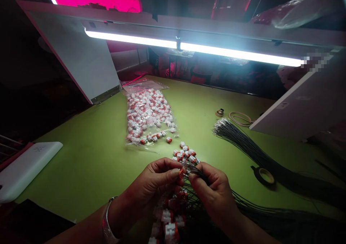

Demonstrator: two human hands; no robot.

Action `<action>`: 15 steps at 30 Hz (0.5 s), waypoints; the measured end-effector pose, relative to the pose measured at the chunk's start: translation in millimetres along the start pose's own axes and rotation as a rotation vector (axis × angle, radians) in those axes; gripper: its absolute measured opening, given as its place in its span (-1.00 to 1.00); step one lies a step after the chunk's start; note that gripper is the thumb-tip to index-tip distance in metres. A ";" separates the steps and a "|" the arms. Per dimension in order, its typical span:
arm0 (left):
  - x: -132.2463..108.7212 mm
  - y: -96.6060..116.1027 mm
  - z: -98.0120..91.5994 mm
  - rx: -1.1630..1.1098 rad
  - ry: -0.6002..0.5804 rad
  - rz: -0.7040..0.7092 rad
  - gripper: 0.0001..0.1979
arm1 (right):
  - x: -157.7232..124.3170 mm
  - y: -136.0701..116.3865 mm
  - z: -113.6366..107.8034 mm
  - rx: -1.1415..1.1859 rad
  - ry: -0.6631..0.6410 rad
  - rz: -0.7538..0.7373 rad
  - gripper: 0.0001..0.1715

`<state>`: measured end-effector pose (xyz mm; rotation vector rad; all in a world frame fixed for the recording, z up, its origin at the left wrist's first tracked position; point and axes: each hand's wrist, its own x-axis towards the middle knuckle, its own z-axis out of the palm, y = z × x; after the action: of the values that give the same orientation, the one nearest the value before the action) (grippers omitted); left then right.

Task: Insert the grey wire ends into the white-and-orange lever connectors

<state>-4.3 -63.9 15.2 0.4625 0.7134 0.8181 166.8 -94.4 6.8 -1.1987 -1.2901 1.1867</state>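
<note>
Between thumb and fingers, my left hand pinches a small orange-and-white connector. My right hand is closed around a bunch of thin black wires, whose metal-tipped ends point at the connector. The two hands nearly meet; whether a wire tip sits inside the connector is too small to tell. Just beyond them lies a small pile of loose connectors. Below the hands, more connectors lie in shadow, and black wires trail off to the right.
A clear plastic bag of connectors lies behind the hands. On the right are a thick wire bundle, a black tape roll, a small metal fitting and a cord loop. A white plastic bin stands left. A tube light hangs overhead.
</note>
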 end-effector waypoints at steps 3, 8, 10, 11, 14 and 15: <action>0.2 -0.8 -0.1 0.002 0.003 0.007 -0.82 | 1.2 -0.4 0.7 0.010 0.005 0.026 -0.72; 0.4 -2.3 -1.9 0.057 0.020 0.023 -0.80 | 2.0 -3.1 1.8 0.050 0.000 0.086 -0.70; 0.3 -3.3 -2.8 0.094 0.032 0.067 -0.80 | 1.8 -4.6 2.8 0.098 -0.016 0.115 -0.69; 0.2 -3.9 -3.1 0.119 0.033 0.105 -0.81 | 1.6 -5.1 3.3 0.129 -0.025 0.129 -0.69; -0.8 -6.3 -2.7 0.215 0.012 0.231 -0.85 | 0.6 -5.5 4.8 0.207 -0.047 0.162 -0.69; -1.3 -7.2 -2.2 0.243 0.000 0.258 -0.86 | 0.3 -5.2 5.1 0.222 -0.052 0.170 -0.69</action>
<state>-3.0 -69.1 9.7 0.7854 0.7671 0.9766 161.4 -94.5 11.8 -1.1363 -1.0773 1.4527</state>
